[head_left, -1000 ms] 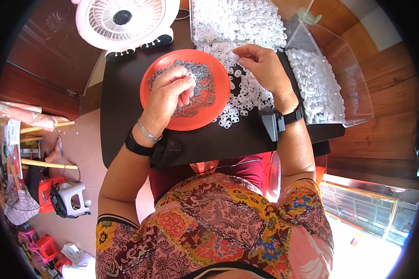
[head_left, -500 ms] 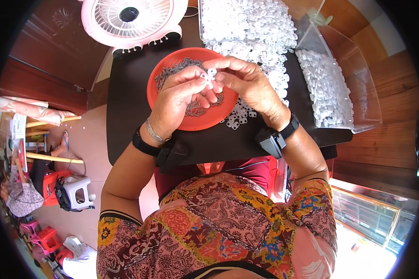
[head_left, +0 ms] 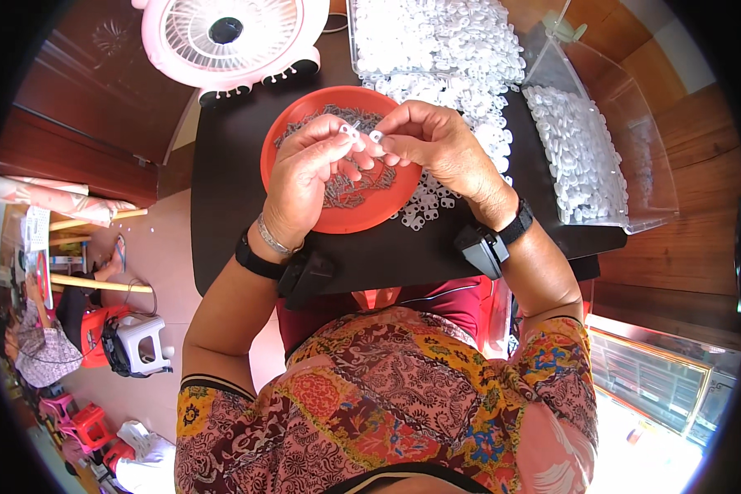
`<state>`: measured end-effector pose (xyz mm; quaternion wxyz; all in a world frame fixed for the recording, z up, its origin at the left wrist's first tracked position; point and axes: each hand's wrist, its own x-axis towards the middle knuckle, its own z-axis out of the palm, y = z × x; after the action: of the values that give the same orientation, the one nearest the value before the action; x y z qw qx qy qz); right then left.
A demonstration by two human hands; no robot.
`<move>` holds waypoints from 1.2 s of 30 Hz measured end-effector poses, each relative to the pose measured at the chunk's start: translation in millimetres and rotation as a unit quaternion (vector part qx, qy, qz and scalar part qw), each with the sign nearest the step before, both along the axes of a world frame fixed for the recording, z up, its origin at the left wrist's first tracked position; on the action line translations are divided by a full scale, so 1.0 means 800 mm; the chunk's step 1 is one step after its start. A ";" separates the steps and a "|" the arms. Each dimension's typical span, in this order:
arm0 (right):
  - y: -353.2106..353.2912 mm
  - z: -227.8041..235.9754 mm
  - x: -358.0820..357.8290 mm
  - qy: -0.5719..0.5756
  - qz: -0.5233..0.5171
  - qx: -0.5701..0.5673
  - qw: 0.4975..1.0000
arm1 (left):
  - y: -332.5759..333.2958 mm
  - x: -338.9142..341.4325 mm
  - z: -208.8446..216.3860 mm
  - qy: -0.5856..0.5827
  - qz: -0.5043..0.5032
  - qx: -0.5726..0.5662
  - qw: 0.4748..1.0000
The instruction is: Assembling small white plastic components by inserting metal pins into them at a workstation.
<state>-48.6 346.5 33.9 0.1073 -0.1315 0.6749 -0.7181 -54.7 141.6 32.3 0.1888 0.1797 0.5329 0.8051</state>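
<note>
Above a red plastic bowl (head_left: 346, 222) of grey nails (head_left: 342, 194), both my hands are raised close together. Between its thumb and forefinger my left hand (head_left: 298, 177) pinches a small white plastic clip (head_left: 350, 132), with a thin pin-like bit standing at it. A second white clip (head_left: 376, 137) is held in the fingertips of my right hand (head_left: 445, 152), a small gap from the first. My left hand's lower fingers curl under the clips, and whether they hold anything more is hidden. Loose white clips (head_left: 424, 204) lie beside the bowl, below my right hand.
On the dark table (head_left: 230, 239), a big heap of white clips (head_left: 436, 37) spills from a clear bin at the back. Another clear bin (head_left: 652, 202) with white pieces stands right. A pink fan (head_left: 226, 33) is back left. Far left are a person (head_left: 45, 350) and a stool (head_left: 144, 342).
My hands have drawn slightly apart. The white pieces that were together at my fingertips are now separated, one in each hand.
</note>
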 end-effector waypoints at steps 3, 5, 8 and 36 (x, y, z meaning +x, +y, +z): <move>0.004 0.003 -0.001 -0.027 0.001 -0.026 0.999 | 0.002 0.002 0.001 -0.011 0.015 -0.017 1.000; 0.005 0.005 -0.002 -0.031 0.007 -0.056 0.998 | -0.001 -0.001 -0.004 -0.023 0.021 -0.030 0.999; 0.005 0.007 -0.004 -0.066 -0.007 -0.062 0.996 | -0.001 -0.001 -0.009 -0.018 0.039 -0.075 0.996; -0.009 -0.001 0.003 0.020 -0.041 -0.046 0.998 | 0.006 0.003 -0.006 -0.035 0.037 -0.037 0.998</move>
<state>-46.4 339.2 33.3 0.0582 -0.1227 0.6482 -0.7492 -52.4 146.7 27.4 0.1845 0.1245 0.5616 0.7969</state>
